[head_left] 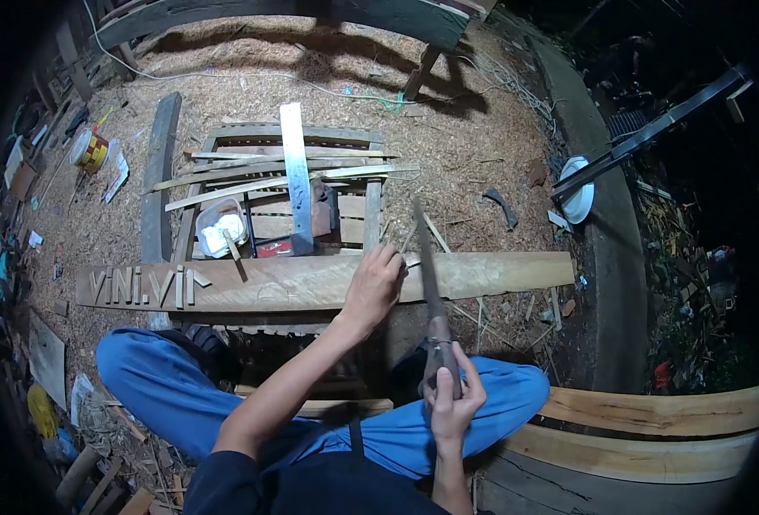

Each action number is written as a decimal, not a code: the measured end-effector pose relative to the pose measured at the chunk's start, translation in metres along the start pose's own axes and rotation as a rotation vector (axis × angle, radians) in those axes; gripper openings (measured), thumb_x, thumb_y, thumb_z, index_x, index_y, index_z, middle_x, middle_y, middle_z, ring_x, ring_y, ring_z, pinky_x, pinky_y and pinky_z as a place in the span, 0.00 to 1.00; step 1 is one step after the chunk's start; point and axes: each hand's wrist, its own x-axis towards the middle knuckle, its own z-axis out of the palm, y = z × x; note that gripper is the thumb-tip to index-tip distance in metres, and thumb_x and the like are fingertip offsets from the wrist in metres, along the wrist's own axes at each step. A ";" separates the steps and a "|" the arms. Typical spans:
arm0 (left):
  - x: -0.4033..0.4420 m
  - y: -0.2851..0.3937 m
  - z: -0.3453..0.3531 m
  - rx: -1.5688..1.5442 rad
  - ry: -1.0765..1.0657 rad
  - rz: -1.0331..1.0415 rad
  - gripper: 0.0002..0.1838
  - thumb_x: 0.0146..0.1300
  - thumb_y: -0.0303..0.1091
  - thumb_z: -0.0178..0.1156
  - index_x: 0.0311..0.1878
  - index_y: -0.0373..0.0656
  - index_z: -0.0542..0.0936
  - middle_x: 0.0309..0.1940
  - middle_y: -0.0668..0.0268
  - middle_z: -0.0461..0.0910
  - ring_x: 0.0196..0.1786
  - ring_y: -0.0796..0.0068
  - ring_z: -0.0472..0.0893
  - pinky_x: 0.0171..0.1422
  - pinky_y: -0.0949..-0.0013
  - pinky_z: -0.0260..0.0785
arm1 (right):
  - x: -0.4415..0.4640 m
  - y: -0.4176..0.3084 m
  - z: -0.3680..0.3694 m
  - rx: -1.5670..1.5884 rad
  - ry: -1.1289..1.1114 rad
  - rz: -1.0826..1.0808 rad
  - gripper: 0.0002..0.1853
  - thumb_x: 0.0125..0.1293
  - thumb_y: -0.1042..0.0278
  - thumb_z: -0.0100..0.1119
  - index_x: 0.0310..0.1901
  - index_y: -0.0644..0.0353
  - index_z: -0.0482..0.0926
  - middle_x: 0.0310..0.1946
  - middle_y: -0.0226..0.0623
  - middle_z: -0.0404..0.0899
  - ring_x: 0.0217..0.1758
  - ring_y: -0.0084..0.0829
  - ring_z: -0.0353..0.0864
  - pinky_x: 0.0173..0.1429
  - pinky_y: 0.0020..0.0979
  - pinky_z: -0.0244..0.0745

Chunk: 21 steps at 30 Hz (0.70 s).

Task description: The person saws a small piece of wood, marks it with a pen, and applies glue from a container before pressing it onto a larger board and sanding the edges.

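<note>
Crossing the person's lap, a long wooden board (pixel 499 276) lies flat, its left part carrying raised wooden letters (pixel 139 287) that read roughly "ViNi.Vi", followed by one more partly formed shape. The left hand (pixel 376 281) rests at the middle of this board, its fingers curled and close together near a small dark sliver at the board's surface; whether they pinch it, I cannot tell. The right hand (pixel 455 402), over the right thigh, has its fingers wrapped around the handle of a long-bladed tool (pixel 428 270), the thumb lying along the handle. The narrow blade points away from the body and passes over the board, just beside the left hand; whether it touches the wood is unclear.

Beyond the board are a plastic tub (pixel 214 244) with white contents, a stick (pixel 236 257) leaning from the tub over the board, and a shiny flat strip (pixel 296 163) crossing several thin wooden strips (pixel 225 190) on a slatted wooden frame (pixel 373 210).
</note>
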 end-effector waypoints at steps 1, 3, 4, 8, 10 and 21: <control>0.000 -0.002 0.001 -0.010 -0.012 0.000 0.07 0.62 0.23 0.63 0.40 0.35 0.76 0.41 0.53 0.73 0.49 0.48 0.75 0.54 0.52 0.70 | 0.004 -0.002 0.005 -0.009 0.066 -0.117 0.23 0.75 0.72 0.59 0.67 0.73 0.75 0.52 0.41 0.83 0.37 0.20 0.80 0.39 0.22 0.77; -0.001 -0.003 0.003 -0.008 -0.002 0.007 0.07 0.62 0.24 0.64 0.40 0.35 0.77 0.39 0.54 0.74 0.47 0.48 0.75 0.53 0.52 0.70 | 0.013 -0.003 0.013 -0.018 0.134 -0.223 0.22 0.75 0.72 0.59 0.67 0.73 0.76 0.52 0.41 0.83 0.37 0.20 0.80 0.39 0.22 0.76; -0.004 -0.002 0.003 -0.008 -0.011 0.011 0.07 0.62 0.24 0.64 0.40 0.35 0.77 0.39 0.54 0.74 0.47 0.48 0.75 0.53 0.52 0.70 | 0.023 -0.002 0.017 -0.013 0.118 -0.210 0.23 0.75 0.72 0.60 0.66 0.74 0.76 0.53 0.42 0.83 0.42 0.23 0.82 0.45 0.25 0.78; 0.000 0.000 -0.003 -0.067 0.008 -0.002 0.07 0.62 0.23 0.65 0.41 0.34 0.77 0.40 0.53 0.74 0.48 0.48 0.75 0.53 0.52 0.70 | 0.054 0.010 0.031 -0.026 0.066 -0.202 0.23 0.74 0.72 0.60 0.66 0.75 0.76 0.56 0.47 0.84 0.56 0.31 0.84 0.60 0.32 0.79; 0.000 0.000 -0.005 -0.082 -0.003 -0.014 0.07 0.62 0.22 0.65 0.40 0.34 0.77 0.40 0.52 0.74 0.48 0.48 0.75 0.53 0.51 0.70 | 0.060 0.005 0.042 0.032 0.032 -0.117 0.22 0.74 0.72 0.60 0.65 0.75 0.76 0.57 0.48 0.84 0.58 0.33 0.84 0.61 0.33 0.79; 0.000 0.001 -0.004 -0.062 -0.012 -0.006 0.08 0.59 0.21 0.65 0.39 0.35 0.75 0.40 0.53 0.73 0.48 0.47 0.74 0.53 0.51 0.70 | 0.073 0.002 0.060 -0.114 0.047 -0.153 0.21 0.72 0.71 0.60 0.63 0.74 0.78 0.53 0.52 0.85 0.58 0.38 0.85 0.64 0.38 0.77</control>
